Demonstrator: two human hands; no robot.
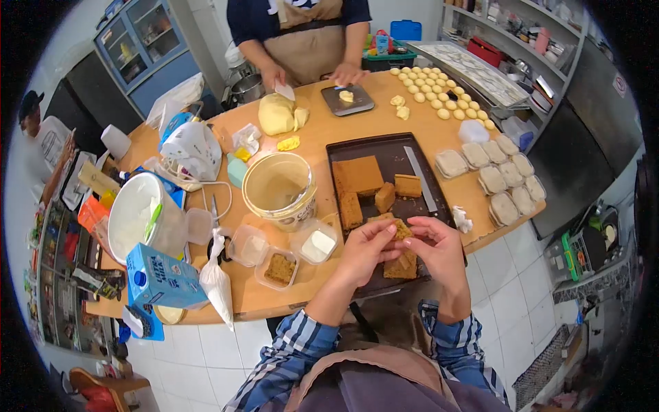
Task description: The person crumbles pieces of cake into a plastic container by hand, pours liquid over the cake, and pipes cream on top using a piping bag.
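Between the fingertips of both hands is a small piece of brown sponge cake (403,231). My left hand (368,251) pinches it from one side and my right hand (441,251) from the other, above the near end of a dark baking tray (336,148). Cut cake blocks (400,266) lie under my hands, partly hidden by them. Farther up the tray are a larger cake slab (359,174), a few smaller blocks and a long knife (420,180). Left of the tray stand a clear tub with cake in it (279,268) and another with a white block (319,246).
A large bucket (280,189), a piping bag (217,281) and a milk carton (165,280) stand to the left. Across the table, a person works beside dough (276,114) and a scale (348,101). Several dough balls (429,89) and filled containers (504,175) sit at right.
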